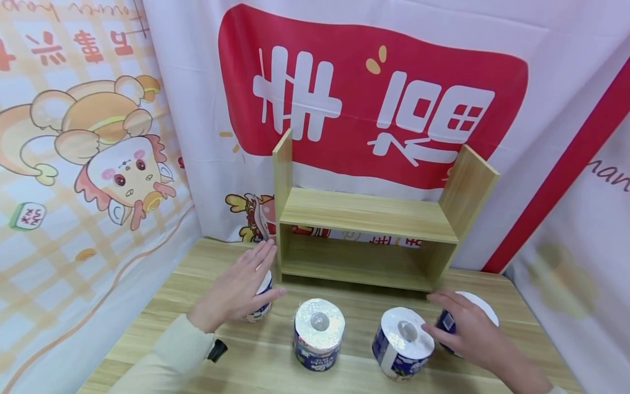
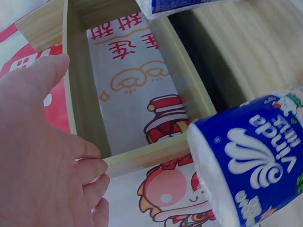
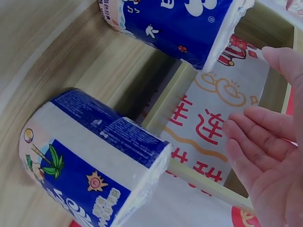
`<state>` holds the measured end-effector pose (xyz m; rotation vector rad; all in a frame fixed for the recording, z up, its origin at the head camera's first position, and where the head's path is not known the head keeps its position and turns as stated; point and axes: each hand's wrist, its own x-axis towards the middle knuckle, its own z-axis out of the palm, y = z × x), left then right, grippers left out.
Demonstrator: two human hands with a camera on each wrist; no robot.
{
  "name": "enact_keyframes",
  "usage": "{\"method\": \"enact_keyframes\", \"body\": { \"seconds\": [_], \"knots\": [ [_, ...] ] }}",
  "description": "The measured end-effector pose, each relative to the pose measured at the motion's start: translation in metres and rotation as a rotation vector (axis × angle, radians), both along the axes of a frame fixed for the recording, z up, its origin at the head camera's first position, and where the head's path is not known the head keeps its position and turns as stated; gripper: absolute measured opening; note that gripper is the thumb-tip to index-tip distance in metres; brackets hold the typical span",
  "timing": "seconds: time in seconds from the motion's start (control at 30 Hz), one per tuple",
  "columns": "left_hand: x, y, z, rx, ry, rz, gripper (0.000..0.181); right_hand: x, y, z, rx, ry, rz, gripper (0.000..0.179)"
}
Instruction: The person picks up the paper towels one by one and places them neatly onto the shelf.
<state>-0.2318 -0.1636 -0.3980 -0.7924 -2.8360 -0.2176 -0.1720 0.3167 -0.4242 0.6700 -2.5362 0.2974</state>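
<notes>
Several wrapped toilet paper rolls stand on the table in front of a small wooden shelf [image 1: 369, 210]. My left hand [image 1: 238, 290] is spread with straight fingers beside the shelf's left end, overlapping the leftmost roll [image 1: 263, 312] in the head view. In the left wrist view a blue Vinda roll [image 2: 255, 161] lies clear of that hand's fingers. On the other side, my right hand [image 1: 465, 328] hovers with extended fingers in front of the rightmost roll [image 1: 479, 306], partly hiding it. Its palm [image 3: 279, 179] holds nothing. Between the hands stand two more rolls, one left [image 1: 319, 328] and one right [image 1: 406, 342].
The shelf has an upper board between two upright sides and an open compartment [image 1: 354, 257] below. Printed cloth [image 1: 374, 104] hangs right behind it, with more cloth [image 1: 88, 164] along the left. Wood-grain table [image 1: 275, 366] lies under everything.
</notes>
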Motion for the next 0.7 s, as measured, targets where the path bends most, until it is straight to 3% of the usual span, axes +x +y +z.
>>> {"method": "enact_keyframes", "body": {
  "seconds": [0.3, 0.53, 0.7],
  "knots": [
    [-0.006, -0.009, 0.016, -0.026, 0.016, 0.005, 0.093, 0.004, 0.002, 0.013, 0.059, -0.01, 0.03, 0.055],
    [-0.01, -0.014, 0.037, -0.045, 0.026, 0.019, 0.093, 0.005, -0.001, 0.023, 0.095, -0.021, 0.081, 0.053],
    [-0.012, -0.019, 0.052, -0.063, 0.045, 0.03, 0.093, 0.006, -0.002, 0.033, 0.131, -0.144, 0.074, 0.054]
  ]
}}
